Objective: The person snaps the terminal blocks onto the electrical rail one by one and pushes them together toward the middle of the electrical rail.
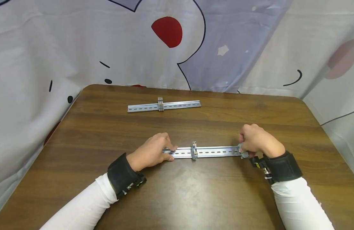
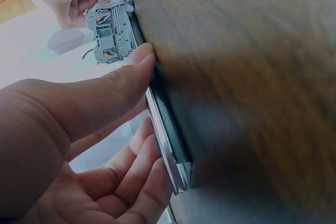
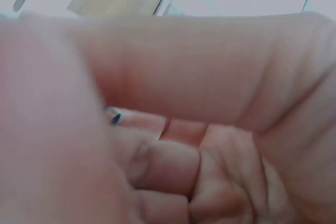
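Note:
A slotted metal DIN rail lies on the wooden table in front of me. My left hand grips its left end between thumb and fingers; the left wrist view shows the thumb along one edge. Terminal blocks sit upright across the rail, near its middle. At the rail's right end my right hand pinches a grey terminal block, partly covered by the fingers. Whether that block is clipped onto the rail cannot be seen. Curled fingers fill the right wrist view and hide the held block.
Farther back on the table lies a second DIN rail, with several narrow terminal blocks near its middle. A printed cloth hangs behind the table's back edge and along the sides.

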Demonstrator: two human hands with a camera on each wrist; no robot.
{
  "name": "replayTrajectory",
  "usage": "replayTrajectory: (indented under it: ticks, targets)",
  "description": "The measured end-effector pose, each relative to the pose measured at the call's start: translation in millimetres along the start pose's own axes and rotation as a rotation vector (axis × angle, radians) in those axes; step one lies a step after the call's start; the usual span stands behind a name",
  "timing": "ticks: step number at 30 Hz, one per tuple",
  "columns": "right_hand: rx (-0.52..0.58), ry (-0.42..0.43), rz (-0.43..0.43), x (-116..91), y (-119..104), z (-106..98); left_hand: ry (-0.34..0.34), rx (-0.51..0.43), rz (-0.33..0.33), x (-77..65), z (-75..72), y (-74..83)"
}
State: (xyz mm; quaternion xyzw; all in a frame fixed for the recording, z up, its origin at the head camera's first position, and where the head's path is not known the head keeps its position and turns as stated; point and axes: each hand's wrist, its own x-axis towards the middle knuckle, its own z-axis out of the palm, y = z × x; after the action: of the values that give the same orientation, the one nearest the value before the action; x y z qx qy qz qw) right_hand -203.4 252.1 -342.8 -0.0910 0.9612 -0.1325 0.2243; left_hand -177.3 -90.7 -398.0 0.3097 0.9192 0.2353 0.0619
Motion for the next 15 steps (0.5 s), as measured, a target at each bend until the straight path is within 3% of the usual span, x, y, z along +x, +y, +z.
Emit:
replayTrajectory:
  ticks: [10, 15]
  targets:
    - [0.023, -0.012, 0.02, 8.3, 2.5, 0.2, -0.005, 0.013, 0.007, -0.1, 1.1, 1.2]
    - [-0.022, 0.013, 0.005, 14.0, -0.5, 0.5, 0.012, 0.017, 0.019, 1.3, 0.4, -0.2]
